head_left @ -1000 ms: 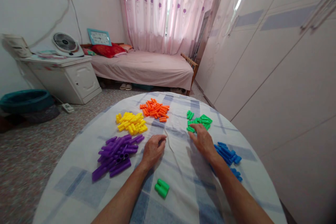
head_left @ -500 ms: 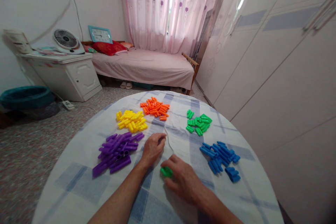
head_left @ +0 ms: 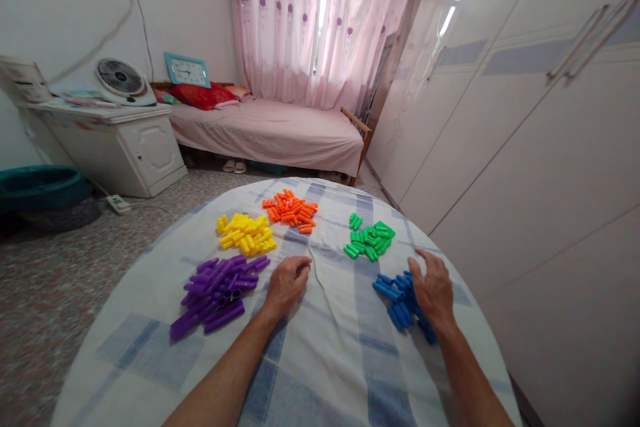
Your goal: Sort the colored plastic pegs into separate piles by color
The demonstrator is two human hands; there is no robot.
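My left hand (head_left: 289, 285) lies on the cloth with its fingers curled together. Beside its fingertips passes a thin white cord (head_left: 323, 288); whether the fingers grip it or something else is hidden. My right hand (head_left: 434, 285) hovers over or touches the pile of blue plastic tube pieces (head_left: 399, 300), thumb and fingers apart, nothing visible in them. It covers the right part of that pile. Beyond it lie green pieces (head_left: 373, 239). To the left of my left hand is a heap of purple tubes (head_left: 220, 290).
Yellow pieces (head_left: 246, 233) and orange pieces (head_left: 293, 208) lie toward the far side of the round table, on a checked tablecloth (head_left: 320, 373). Past the table stand a bed (head_left: 270, 127), a white cabinet (head_left: 150, 153) with a fan (head_left: 120, 77), and a wardrobe (head_left: 540, 167).
My right hand has swung right from beside my left hand to the blue pile. The green piece it held is out of sight. The view has turned slightly right; my left hand stays put.
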